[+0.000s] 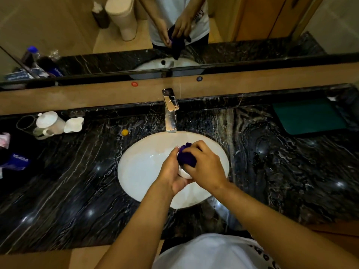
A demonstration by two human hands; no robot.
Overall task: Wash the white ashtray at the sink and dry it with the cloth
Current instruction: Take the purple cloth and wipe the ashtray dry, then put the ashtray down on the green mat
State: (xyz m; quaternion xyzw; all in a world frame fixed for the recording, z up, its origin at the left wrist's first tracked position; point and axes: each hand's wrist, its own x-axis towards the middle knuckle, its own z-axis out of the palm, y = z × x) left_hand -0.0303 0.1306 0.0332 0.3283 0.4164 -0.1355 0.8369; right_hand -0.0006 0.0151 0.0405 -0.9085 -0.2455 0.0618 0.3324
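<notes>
White ashtray (183,174) sat at frame centre, over the sink (139,167) basin, mostly hidden; only a pale rim showed btwn the hands. Left hand (172,171) cupped it from below w/ fingers curled round the rim, prob. to steady it while the other hand worked. Right hand (206,166) gripped a bunched purple cloth (186,157), pressing it down into the ashtray, which looked like the drying step, so washing seemed done. Held over the basin, prob. so drips fell there. Tap (171,111) stood just above the hands in frame; no water seen running. Around: white teapot (49,123) and small jug (73,124) at left of the marble counter (77,181), small yellow bit (124,132) near the tap, green mat (308,116) at upper right. Nothing stood in the hands' way.
</notes>
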